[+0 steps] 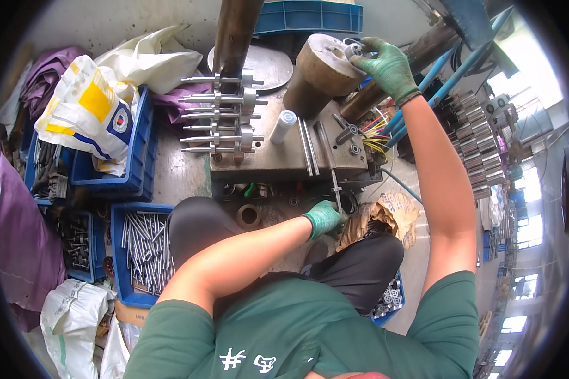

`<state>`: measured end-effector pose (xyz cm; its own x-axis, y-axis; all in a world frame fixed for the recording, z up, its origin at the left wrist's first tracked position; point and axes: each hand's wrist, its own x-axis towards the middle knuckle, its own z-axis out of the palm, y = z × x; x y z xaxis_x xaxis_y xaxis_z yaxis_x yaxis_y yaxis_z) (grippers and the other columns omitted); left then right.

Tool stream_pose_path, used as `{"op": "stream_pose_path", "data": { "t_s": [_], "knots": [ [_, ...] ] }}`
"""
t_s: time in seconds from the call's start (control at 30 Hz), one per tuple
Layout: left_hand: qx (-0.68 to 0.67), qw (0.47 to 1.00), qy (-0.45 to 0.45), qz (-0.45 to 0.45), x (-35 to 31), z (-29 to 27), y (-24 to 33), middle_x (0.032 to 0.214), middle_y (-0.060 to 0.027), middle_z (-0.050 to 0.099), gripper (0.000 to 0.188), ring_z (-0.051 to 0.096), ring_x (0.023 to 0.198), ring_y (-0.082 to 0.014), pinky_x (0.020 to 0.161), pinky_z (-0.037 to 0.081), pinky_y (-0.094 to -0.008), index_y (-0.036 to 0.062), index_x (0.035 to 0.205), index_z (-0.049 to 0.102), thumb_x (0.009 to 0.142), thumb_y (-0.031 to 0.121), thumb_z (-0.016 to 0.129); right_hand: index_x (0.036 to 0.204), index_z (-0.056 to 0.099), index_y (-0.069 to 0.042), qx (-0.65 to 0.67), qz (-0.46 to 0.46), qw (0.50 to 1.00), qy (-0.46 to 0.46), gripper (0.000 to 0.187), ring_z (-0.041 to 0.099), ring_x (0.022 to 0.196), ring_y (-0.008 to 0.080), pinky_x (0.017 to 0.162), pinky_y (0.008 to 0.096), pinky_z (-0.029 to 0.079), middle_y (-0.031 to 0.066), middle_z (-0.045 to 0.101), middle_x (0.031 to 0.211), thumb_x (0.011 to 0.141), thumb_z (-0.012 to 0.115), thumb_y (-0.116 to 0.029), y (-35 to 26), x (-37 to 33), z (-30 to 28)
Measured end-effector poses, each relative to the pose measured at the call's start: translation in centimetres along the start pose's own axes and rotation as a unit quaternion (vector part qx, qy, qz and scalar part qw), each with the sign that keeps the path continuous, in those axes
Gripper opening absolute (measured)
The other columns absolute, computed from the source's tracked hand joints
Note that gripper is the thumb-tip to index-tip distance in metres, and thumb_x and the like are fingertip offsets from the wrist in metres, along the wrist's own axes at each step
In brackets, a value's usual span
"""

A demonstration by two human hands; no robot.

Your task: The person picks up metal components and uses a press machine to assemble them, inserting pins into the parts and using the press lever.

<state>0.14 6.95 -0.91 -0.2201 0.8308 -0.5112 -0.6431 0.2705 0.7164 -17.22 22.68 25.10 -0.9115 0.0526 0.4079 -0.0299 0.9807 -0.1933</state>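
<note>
My left hand [325,219], in a green glove, is closed around the lower end of a thin metal shaft [337,188] with a collar on it, in front of the bench edge. Raised at the far right, my gloved right hand [385,68] pinches a small round metal part [353,50] at the top of a thick metal cylinder [325,60]. On the metal bench [265,158] stand a pale capped tube [283,126] and, beside it, two slim rods [309,147]. Several shafts with round flanges [237,114] lie stacked at the bench's left.
A blue bin of metal rods [146,249] sits left of my legs. Behind it, a white and yellow sack [91,110] covers another blue crate [146,148]. Torn brown paper [392,218] lies by my right knee. Blue pipes [439,95] and colored wires [378,132] run at the right.
</note>
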Motion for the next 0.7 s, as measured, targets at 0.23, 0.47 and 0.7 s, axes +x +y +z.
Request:
{"op": "stream_pose_path", "data": {
  "t_s": [0.23, 0.47, 0.7],
  "knots": [
    [0.013, 0.995, 0.041, 0.087, 1.3, -1.6, 0.7, 0.092, -0.0085, 0.072, 0.024, 0.070, 0.074, -0.0198, 0.062, 0.059, -0.0362, 0.0014, 0.119, 0.068, 0.102, 0.018, 0.068, 0.128, 0.073, 0.001, 0.021, 0.000, 0.999, -0.038, 0.066, 0.074, 0.111, 0.0307, 0.103, 0.0371, 0.056, 0.0206, 0.076, 0.120, 0.083, 0.085, -0.045, -0.3, 2.4, 1.4],
    [-0.083, 0.984, 0.094, 0.123, 4.5, -3.0, -0.1, 0.097, -0.0125, 0.070, 0.027, 0.071, 0.078, -0.0235, 0.065, 0.060, -0.0365, 0.0000, 0.128, 0.061, 0.105, 0.013, 0.064, 0.128, 0.072, 0.002, 0.017, 0.018, 0.998, -0.056, 0.066, 0.074, 0.112, 0.0314, 0.102, 0.0373, 0.056, 0.0212, 0.076, 0.121, 0.086, 0.083, -0.048, -2.1, 2.3, 1.1],
    [-0.044, 0.972, 0.095, 0.212, 7.1, -4.5, -1.1, 0.100, -0.0153, 0.071, 0.026, 0.073, 0.084, -0.0262, 0.080, 0.062, -0.0383, -0.0054, 0.127, 0.059, 0.102, 0.002, 0.063, 0.125, 0.072, 0.004, -0.025, -0.066, 0.996, -0.056, 0.052, 0.072, 0.113, 0.0340, 0.104, 0.0408, 0.054, 0.0235, 0.075, 0.121, 0.093, 0.077, -0.036, -0.5, -3.3, -3.9]
  ]
}}
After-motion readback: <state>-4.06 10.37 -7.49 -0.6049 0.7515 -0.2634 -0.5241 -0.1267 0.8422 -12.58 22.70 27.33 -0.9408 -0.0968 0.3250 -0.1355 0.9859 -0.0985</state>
